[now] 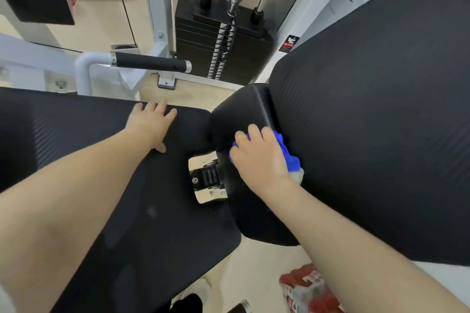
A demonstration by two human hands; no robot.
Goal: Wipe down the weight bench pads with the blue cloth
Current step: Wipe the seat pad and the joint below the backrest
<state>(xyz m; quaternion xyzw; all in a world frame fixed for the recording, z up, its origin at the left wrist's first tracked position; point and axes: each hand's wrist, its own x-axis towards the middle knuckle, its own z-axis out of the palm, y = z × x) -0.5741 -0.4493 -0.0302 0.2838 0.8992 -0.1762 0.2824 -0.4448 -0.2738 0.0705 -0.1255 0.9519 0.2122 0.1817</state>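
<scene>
Two black bench pads fill the head view: a seat pad (106, 160) on the left and a large back pad (381, 122) on the right. A smaller black bolster (239, 114) sits between them, above a metal hinge bracket (207, 178). My left hand (150, 123) lies flat on the seat pad near its far edge, fingers spread, holding nothing. My right hand (259, 157) presses the bunched blue cloth (286, 150) into the seam between the bolster and the back pad. Most of the cloth is hidden under my fingers.
A black weight stack (218, 40) with chrome guide rods and a cable stands behind the pads. A black-gripped handle (152, 62) juts from the white machine frame at left. A red and white pack (309, 287) lies on the pale floor at the bottom.
</scene>
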